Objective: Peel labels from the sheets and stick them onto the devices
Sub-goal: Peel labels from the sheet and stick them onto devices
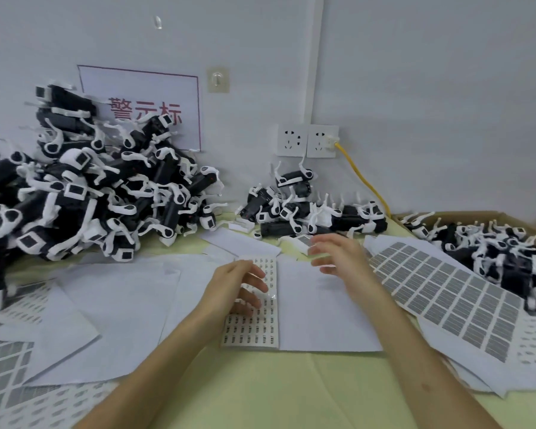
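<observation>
Narrow glossy label sheet (254, 326) flat at centre of my pale-green surface (291, 394), my left hand (239, 289) relaxed, fingers (258, 285) loosely spread on it, my right hand (338, 257) at 1 o'clock, splayed, blurred, holding nothing, black-and-white plastic devices (90, 187) heaped at 10 o'clock, matte grey label grid (440, 292) at 3 o'clock.

Matt white paper label sheets (250, 323), black-and-white plastic devices (84, 193), brown cardboard box (508, 218), smooth pale-green tabletop (291, 394)

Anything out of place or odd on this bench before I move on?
The tall heap of devices on the left leans loosely against the wall, hiding part of the red-lettered sign, and might slide. The label sheets lie overlapped and askew. Nothing looks spilled or damaged.
</observation>
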A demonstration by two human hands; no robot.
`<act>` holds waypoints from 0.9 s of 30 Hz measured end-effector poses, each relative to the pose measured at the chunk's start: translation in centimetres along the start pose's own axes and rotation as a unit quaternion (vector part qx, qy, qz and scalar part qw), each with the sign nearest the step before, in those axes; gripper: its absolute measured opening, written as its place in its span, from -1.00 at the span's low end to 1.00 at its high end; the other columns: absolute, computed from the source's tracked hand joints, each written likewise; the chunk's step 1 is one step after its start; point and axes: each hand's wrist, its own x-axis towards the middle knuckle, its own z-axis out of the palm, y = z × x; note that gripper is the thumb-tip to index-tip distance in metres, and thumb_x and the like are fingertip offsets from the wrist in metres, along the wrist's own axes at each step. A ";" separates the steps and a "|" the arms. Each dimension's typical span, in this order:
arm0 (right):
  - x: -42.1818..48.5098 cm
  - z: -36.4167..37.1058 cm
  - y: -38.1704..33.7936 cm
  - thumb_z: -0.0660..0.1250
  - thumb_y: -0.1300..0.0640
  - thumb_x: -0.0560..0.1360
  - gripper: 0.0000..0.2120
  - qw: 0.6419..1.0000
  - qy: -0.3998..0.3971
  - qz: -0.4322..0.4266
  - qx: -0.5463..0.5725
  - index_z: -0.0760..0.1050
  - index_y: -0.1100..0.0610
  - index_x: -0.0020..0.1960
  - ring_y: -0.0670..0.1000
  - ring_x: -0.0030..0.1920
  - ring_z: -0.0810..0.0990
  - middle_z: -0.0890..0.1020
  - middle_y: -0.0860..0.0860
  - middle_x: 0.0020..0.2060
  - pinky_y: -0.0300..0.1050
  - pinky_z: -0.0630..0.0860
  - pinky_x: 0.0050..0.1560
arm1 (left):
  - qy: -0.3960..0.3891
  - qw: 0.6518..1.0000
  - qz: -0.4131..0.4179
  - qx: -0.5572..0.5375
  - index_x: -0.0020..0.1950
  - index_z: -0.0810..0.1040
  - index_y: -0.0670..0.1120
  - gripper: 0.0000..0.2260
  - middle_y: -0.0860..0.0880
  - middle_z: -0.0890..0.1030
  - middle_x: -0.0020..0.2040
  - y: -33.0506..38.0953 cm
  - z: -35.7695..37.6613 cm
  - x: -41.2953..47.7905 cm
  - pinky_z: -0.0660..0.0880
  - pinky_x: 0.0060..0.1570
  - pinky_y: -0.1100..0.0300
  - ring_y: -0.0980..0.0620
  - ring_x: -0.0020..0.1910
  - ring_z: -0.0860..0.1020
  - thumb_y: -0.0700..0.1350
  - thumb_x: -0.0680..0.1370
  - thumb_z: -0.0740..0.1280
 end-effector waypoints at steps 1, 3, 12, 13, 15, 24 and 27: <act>-0.2 0.5 0.3 0.33 0.24 0.58 -0.83 0.997 -0.008 -0.035 -0.066 0.68 0.05 0.00 -0.09 -0.28 0.67 0.74 0.09 -0.12 -0.22 0.51 -0.22 | 0.000 1.000 0.016 0.020 -0.04 0.64 -0.17 -0.74 -0.12 0.72 -0.18 0.0 0.0 -0.2 0.49 -0.44 0.17 -0.05 -0.41 0.59 -0.10 0.68 0.21; -0.5 1.6 1.1 0.36 0.24 0.57 -0.80 0.973 -0.024 -0.114 -0.197 0.67 -0.02 -0.06 -0.19 -0.24 0.64 0.72 -0.05 -0.10 -0.32 0.50 -0.19 | 0.007 0.993 0.071 0.095 -0.07 0.64 -0.11 -0.76 -0.05 0.72 -0.18 -0.1 0.2 -0.5 0.52 -0.37 0.12 -0.01 -0.37 0.61 -0.11 0.67 0.22; -1.6 5.1 3.4 0.31 -0.18 0.62 -0.46 0.874 -0.179 -0.133 -0.431 0.29 -0.20 0.57 -0.02 0.62 0.10 0.15 -0.10 0.63 0.11 0.07 0.58 | 0.140 0.914 0.185 0.333 0.37 0.50 0.01 -0.68 0.07 0.57 0.32 1.4 -1.7 0.2 0.46 0.33 -0.03 0.06 0.30 0.51 0.04 0.63 0.34; -1.7 5.1 3.5 0.27 -0.21 0.63 -0.42 0.855 -0.196 -0.127 -0.462 0.21 -0.18 0.60 -0.03 0.64 0.05 0.09 -0.08 0.65 0.09 0.03 0.58 | 0.147 0.914 0.175 0.336 0.40 0.48 -0.01 -0.64 0.04 0.55 0.35 2.2 -2.5 0.6 0.43 0.36 -0.04 0.04 0.34 0.49 0.06 0.63 0.35; -1.8 5.1 3.7 0.20 -0.23 0.65 -0.39 0.829 -0.216 -0.123 -0.501 0.13 -0.16 0.63 -0.03 0.65 -0.03 0.00 -0.05 0.67 0.04 -0.02 0.58 | 0.167 0.907 0.167 0.349 0.42 0.46 -0.01 -0.58 0.01 0.53 0.37 3.5 -4.7 1.3 0.43 0.37 -0.06 0.00 0.37 0.48 0.13 0.62 0.36; -1.9 5.0 3.3 0.19 -0.23 0.66 -0.43 0.827 -0.224 -0.119 -0.502 0.15 -0.17 0.62 -0.04 0.65 -0.07 0.00 -0.07 0.66 0.02 -0.04 0.59 | 0.407 0.717 0.102 0.557 0.59 0.28 0.12 -0.06 -0.18 0.12 0.66 10.6 -26.5 1.4 0.12 0.49 -0.47 -0.28 0.64 0.08 0.59 0.34 0.33; -1.8 5.0 3.3 0.18 -0.22 0.66 -0.44 0.830 -0.225 -0.109 -0.499 0.15 -0.18 0.62 -0.05 0.65 -0.09 0.00 -0.10 0.66 0.02 -0.06 0.59 | 0.377 0.779 0.022 0.501 0.65 0.21 0.11 0.24 -0.25 0.10 0.65 11.3 -33.8 0.1 0.14 0.51 -0.46 -0.35 0.63 0.07 0.75 0.10 0.23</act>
